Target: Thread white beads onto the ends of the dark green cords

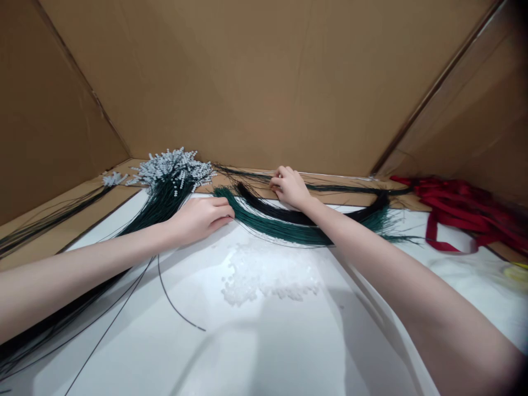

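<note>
My left hand (208, 217) is closed in a pinch beside the left end of a curved bundle of green wires (284, 230). What its fingers hold is hidden. Under that forearm lies a thick sheaf of dark green stems (152, 212) tipped with small white beads (175, 165). My right hand (290, 187), fingers curled together, is over a bundle of black wires (264, 208) just behind the green one. Whether anything is between those fingertips is too small to tell. One loose dark wire (173, 305) curves down below my left wrist.
Small clear-white beads (268, 275) are heaped on the white surface (198, 363). Crumpled red ribbon (466, 212) lies at the right. More thin stems (342, 188) run along the back, against a tall cardboard wall (264, 82). Another beaded bunch (113, 179) lies far left.
</note>
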The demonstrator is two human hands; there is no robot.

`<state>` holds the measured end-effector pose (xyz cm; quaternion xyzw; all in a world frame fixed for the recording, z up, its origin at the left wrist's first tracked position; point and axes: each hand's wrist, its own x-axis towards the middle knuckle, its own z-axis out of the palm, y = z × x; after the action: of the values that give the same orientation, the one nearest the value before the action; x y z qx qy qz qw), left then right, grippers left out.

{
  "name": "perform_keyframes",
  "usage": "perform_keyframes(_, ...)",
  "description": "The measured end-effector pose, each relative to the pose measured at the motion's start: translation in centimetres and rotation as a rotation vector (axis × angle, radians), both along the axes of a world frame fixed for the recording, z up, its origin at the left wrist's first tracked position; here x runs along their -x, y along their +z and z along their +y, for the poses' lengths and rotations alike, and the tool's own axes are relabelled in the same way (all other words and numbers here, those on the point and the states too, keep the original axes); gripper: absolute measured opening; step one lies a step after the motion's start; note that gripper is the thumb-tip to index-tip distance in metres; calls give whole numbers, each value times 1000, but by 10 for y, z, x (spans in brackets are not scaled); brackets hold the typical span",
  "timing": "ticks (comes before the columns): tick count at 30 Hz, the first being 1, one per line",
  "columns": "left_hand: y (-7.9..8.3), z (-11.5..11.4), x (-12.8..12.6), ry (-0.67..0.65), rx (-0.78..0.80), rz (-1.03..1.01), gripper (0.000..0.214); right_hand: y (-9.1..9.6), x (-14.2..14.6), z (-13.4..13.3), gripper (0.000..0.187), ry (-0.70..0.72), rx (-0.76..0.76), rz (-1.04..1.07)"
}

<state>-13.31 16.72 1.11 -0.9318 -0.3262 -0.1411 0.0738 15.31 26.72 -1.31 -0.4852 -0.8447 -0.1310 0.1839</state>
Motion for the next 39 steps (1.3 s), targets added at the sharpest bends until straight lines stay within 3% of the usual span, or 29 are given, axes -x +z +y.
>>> perform_keyframes(5,10,13,-13,25,-32,21,28,4,1,0,24,-40,-14,48)
perform_keyframes(12,25,56,-53,109,-67,47,28,9,-3,-6,24,0,10,69)
perform_keyframes(17,24,80,-84,170,-41,148,28,8,-5,-7,25,31,45,69)
perform_keyframes(25,23,91,-107,241,-78,218,30,7,-6,-7,24,44,55,89)
perform_keyframes(32,36,98,-99,193,-126,277,25,1,-22,1,27,43,90,63)
perform_keyframes(39,78,91,-45,262,-269,230,27,-7,-49,18,28,-62,96,94)
